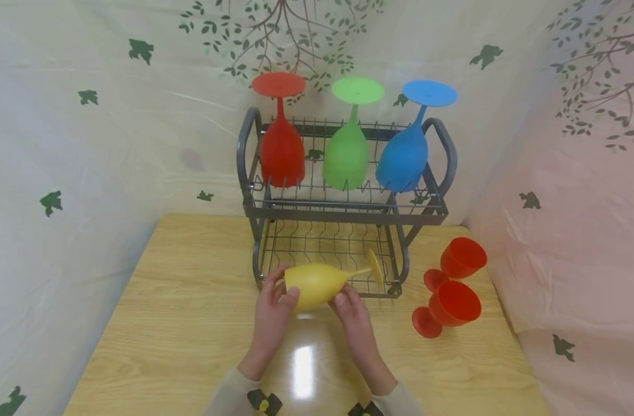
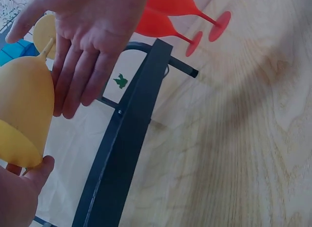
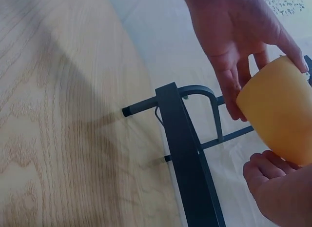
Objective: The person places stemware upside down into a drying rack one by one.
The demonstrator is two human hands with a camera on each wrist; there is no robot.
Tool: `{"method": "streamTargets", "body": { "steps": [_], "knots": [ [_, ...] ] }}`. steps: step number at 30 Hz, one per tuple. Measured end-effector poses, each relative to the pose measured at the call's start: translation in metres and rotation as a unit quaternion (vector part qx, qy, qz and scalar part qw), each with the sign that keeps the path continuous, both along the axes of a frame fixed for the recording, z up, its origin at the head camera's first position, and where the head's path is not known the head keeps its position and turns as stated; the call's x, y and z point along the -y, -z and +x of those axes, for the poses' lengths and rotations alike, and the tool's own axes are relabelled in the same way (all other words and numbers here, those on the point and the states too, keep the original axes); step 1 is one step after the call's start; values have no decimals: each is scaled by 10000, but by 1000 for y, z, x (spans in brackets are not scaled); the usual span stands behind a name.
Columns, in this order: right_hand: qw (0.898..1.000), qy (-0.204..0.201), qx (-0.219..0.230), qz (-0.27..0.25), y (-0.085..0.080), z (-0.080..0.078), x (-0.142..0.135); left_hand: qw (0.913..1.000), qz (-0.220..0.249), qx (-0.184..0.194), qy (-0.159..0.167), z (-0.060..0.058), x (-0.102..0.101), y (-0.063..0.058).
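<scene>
A yellow plastic wine glass [image 1: 317, 284] lies sideways in the air, its mouth to the left and its foot to the right, over the front of the rack's lower tier. My left hand [image 1: 272, 315] holds it at the rim, thumb on the near side and fingers on the far side. At the stem end of the bowl, my right hand [image 1: 355, 323] touches the glass. The left wrist view shows that right hand [image 2: 90, 46] with its fingers straight along the bowl. Part of the left fingers is hidden by the glass.
On the upper tier of the dark dish rack [image 1: 343, 217], a red glass [image 1: 282, 153], a green glass [image 1: 346, 156] and a blue glass [image 1: 404, 159] stand upside down. Two red goblets [image 1: 454, 303] lie tilted on the wooden table [image 1: 192, 323], right of the rack.
</scene>
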State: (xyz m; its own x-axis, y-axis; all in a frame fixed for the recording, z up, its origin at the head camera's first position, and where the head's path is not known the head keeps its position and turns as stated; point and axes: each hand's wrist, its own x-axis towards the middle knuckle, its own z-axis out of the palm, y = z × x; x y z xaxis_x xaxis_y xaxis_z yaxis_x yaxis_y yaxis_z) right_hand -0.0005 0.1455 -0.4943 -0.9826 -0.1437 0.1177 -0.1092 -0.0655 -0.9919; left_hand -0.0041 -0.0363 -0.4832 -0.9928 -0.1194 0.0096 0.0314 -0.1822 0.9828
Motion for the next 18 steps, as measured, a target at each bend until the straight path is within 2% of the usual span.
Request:
{"method": "streamTargets", "body": {
  "steps": [6,15,18],
  "knots": [
    [9988,331,371,-5,1,-1,1,9995,137,-157,255,-2,-2,4],
    [9950,636,765,-86,-1,-4,4,9972,-88,-536,509,-2,-4,10],
    [9939,689,855,-110,-3,-6,4,9956,-375,-669,534,-2,-3,13]
  ]
}}
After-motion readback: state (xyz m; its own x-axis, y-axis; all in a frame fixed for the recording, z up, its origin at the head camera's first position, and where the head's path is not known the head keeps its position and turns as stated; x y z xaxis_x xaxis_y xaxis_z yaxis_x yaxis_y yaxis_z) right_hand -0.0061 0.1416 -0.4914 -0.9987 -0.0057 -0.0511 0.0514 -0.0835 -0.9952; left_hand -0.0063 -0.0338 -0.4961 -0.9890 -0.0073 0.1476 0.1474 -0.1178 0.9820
